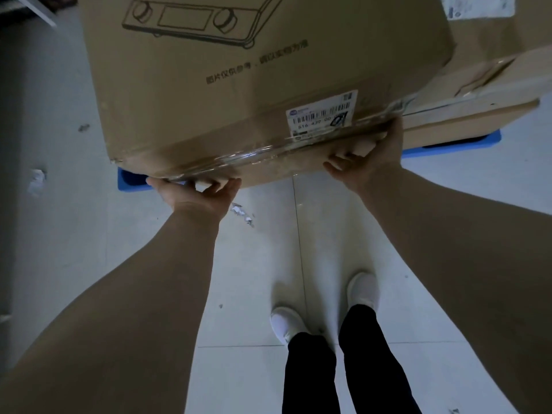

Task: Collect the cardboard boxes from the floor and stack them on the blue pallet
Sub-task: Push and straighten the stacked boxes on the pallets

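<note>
A large cardboard box [239, 85] with a printed stove drawing, Chinese text and a white barcode label fills the upper middle. It sits over the blue pallet [128, 180], whose corners show at the box's lower left and at the right. My left hand [197, 195] grips the box's near bottom edge at the left. My right hand [370, 150] grips the same taped edge at the right, fingers curled under it. A flatter cardboard box [484, 94] lies on the pallet to the right, partly under the large one.
White tiled floor [254, 264] spreads below, with my two feet in white shoes [325, 309] near the pallet. Paper scraps [243, 213] lie by the pallet edge and more scraps [37, 180] at the left. Another taped box [493, 22] stands at the upper right.
</note>
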A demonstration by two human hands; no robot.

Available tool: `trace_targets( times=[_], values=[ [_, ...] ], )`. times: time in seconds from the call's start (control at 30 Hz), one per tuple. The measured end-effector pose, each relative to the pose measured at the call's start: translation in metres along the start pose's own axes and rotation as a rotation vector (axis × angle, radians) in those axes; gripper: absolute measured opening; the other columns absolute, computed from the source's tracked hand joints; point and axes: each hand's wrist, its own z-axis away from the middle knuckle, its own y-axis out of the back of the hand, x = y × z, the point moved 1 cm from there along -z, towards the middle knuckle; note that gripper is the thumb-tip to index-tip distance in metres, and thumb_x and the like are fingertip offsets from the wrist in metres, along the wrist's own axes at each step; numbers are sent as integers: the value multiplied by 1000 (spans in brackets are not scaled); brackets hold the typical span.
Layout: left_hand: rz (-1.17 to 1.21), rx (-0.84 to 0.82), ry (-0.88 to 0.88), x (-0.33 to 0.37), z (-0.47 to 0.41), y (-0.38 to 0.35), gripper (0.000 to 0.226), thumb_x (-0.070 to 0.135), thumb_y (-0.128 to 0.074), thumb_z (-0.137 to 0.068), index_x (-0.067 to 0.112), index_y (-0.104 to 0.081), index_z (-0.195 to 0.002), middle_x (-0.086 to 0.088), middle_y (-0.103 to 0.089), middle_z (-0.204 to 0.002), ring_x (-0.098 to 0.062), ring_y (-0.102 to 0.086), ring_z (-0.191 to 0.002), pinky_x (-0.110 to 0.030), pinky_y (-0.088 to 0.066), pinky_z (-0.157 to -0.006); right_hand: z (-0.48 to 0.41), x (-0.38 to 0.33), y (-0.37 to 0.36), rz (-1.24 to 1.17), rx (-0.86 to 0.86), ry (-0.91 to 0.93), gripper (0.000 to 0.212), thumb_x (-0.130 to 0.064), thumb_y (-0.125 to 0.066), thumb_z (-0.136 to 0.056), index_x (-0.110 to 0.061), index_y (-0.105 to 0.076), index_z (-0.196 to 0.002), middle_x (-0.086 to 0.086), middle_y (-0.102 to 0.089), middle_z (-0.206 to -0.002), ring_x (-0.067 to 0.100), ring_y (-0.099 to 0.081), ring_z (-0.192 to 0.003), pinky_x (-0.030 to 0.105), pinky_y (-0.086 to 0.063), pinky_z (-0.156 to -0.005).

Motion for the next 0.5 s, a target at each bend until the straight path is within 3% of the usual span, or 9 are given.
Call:
trace_targets(
  times=[0.13, 0.23, 0.3, 0.4, 0.5],
  values=[
    [-43, -34, 22, 11, -9, -18, 69, 71, -49, -81, 23, -51, -130, -14, -50, -121, -50, -46, -120, -67, -41, -93, -7, -3, -17, -15, -44, -7, 82, -66, -50, -84, -31, -18, -151, 17, -21, -156, 44, -30, -138, 57, -29, -110],
    [-122, 6, 24, 24, -21, -27, 79, 76, -43, -80, 27, -42, -142, -18, -41, -138, -51, -41, -128, -65, -37, -100, -16, -5, -29, 51, -32, -4, 79, -67, -45, -85, -30, -19, -151, 17, -25, -155, 43, -37, -135, 59, -27, -110],
    [-146, -1, 34, 28, -28, -31, 83, 79, -43, -76, 29, -42, -142, -18, -38, -146, -52, -44, -125, -66, -42, -90, -22, -7, -34, 91, -16, -6, 76, -67, -43, -86, -32, -22, -149, 17, -27, -154, 43, -41, -132, 59, -27, -108],
    [-192, -6, 30, 32, -38, -32, 84, 80, -42, -75, 29, -42, -142, -20, -44, -139, -52, -52, -116, -64, -50, -76, -28, -10, -39, 114, -20, 3, 71, -64, -42, -86, -34, -24, -147, 17, -27, -154, 45, -41, -131, 60, -27, -108],
    [-211, 5, 19, 34, -42, -36, 85, 80, -40, -77, 28, -40, -144, -20, -40, -146, -53, -50, -119, -68, -41, -91, -31, -13, -44, 119, -27, 21, 68, -63, -40, -88, -33, -25, -147, 16, -27, -154, 46, -40, -131, 60, -27, -109]
  ],
)
